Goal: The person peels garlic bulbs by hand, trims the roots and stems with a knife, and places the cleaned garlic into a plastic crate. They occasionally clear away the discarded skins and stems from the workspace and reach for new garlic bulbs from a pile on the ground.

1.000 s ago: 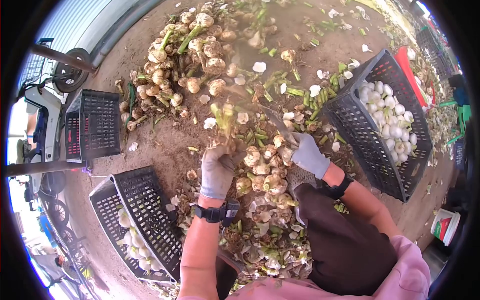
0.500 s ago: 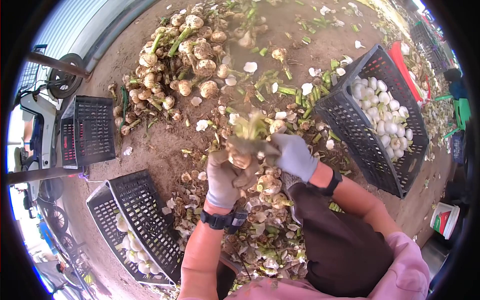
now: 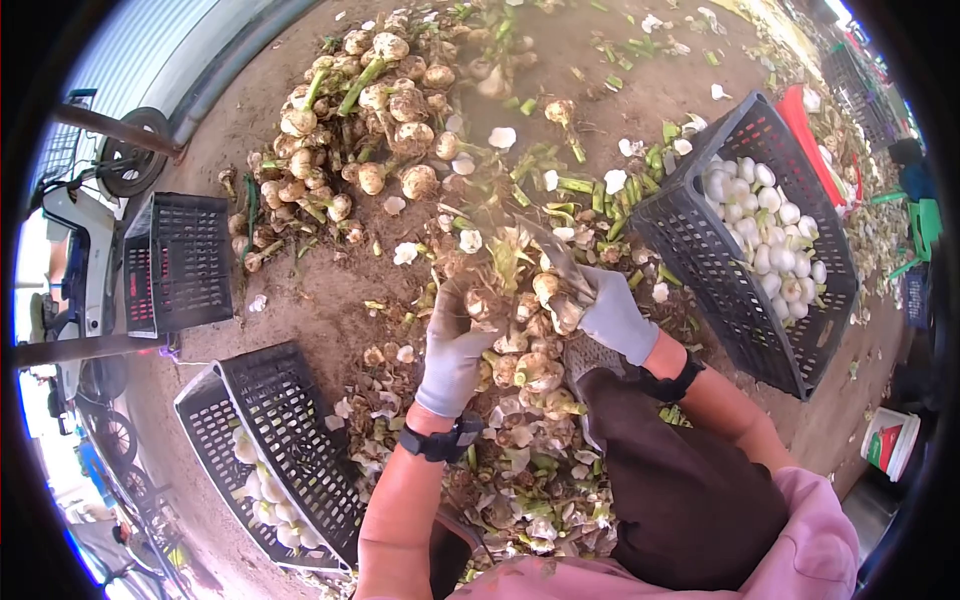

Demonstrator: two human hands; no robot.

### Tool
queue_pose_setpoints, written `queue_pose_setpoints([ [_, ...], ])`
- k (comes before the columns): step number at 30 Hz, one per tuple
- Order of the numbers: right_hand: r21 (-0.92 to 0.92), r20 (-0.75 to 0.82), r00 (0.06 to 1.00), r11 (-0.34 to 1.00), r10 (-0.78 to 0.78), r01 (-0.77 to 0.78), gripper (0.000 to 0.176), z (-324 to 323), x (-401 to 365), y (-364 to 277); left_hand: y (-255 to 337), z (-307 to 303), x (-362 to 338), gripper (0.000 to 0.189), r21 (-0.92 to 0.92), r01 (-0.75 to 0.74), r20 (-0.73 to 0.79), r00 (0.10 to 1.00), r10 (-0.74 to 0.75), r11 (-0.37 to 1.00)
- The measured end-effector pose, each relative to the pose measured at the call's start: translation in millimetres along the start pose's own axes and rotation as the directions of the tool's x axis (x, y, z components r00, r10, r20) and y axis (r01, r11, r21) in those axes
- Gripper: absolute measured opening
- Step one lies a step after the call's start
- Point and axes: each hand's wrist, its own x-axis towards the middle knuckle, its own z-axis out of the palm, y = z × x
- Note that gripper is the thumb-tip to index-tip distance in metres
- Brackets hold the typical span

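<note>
Both hands wear grey gloves, dirty at the fingers. My left hand (image 3: pixel 455 345) is closed round a garlic bulb (image 3: pixel 485 306) at the centre of the view. To its right my right hand (image 3: pixel 608 308) is closed round something dark and thin, perhaps a blade, with a bulb (image 3: pixel 563 316) against its fingertips. Pale green leafy scraps (image 3: pixel 508 258) stand between the hands. Just below lie more garlic bulbs (image 3: pixel 538 371) near my shoe, above a heap of peeled skins (image 3: pixel 540 490).
A big pile of untrimmed garlic (image 3: pixel 400 105) lies at the upper left. A black crate (image 3: pixel 700 270) of white bulbs (image 3: pixel 770 235) stands right, another crate (image 3: pixel 290 440) lower left, a third crate (image 3: pixel 180 262) farther left. A white bucket (image 3: pixel 890 442) is at far right.
My hands have moved apart, the right one slightly right and down. The blurred leafy top between them is now clearer, and a bulb shows beside my right fingertips.
</note>
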Motion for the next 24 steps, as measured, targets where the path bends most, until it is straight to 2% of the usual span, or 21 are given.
queue_pose_setpoints([
  [2,0.020,-0.054,0.996,0.998,-0.066,0.067,0.023,1,-4,-2,-8,-8,7,0.073,0.169,-0.090,-0.064,0.993,0.102,0.981],
  [4,-0.225,0.041,0.996,0.971,-0.078,0.086,0.020,-3,-8,-16,-4,-4,10,0.072,0.328,-0.133,-0.100,0.979,0.175,0.935],
  [5,-0.343,0.089,0.993,0.934,-0.074,0.101,0.018,-4,-10,-21,-2,0,9,0.069,0.293,-0.138,-0.090,0.981,0.171,0.946],
  [8,-0.508,0.088,0.962,0.819,-0.259,0.267,0.021,4,-7,-21,-11,9,7,0.067,0.181,-0.041,-0.109,0.992,0.062,0.983],
  [9,-0.518,0.092,0.949,0.799,-0.302,0.305,0.027,7,-7,-21,-11,12,6,0.066,0.156,-0.048,-0.115,0.991,0.067,0.987],
  [12,-0.549,0.088,0.950,0.781,-0.300,0.298,0.025,8,-6,-24,-10,17,2,0.061,0.086,-0.063,-0.138,0.988,0.075,0.994],
  [15,-0.559,0.110,0.945,0.766,-0.309,0.316,0.025,7,-7,-20,-20,13,4,0.056,0.147,-0.090,-0.158,0.981,0.114,0.985],
  [18,-0.593,0.121,0.926,0.722,-0.358,0.357,0.025,8,-8,-21,-22,16,3,0.050,0.030,-0.110,-0.164,0.980,0.113,0.994],
  [19,-0.606,0.121,0.924,0.710,-0.362,0.357,0.024,8,-8,-23,-25,14,4,0.051,0.256,-0.164,-0.145,0.968,0.206,0.953],
  [21,-0.635,0.120,0.920,0.684,-0.372,0.360,0.023,7,-5,-28,-28,13,8,0.051,0.652,-0.252,-0.042,0.930,0.366,0.715],
  [23,-0.614,0.069,0.918,0.709,-0.390,0.347,0.022,1,-1,-24,-23,21,5,0.050,0.275,-0.184,-0.106,0.970,0.220,0.944],
  [24,-0.602,0.046,0.917,0.722,-0.397,0.342,0.021,-2,1,-20,-20,25,3,0.050,0.062,-0.130,-0.115,0.984,0.136,0.990],
])
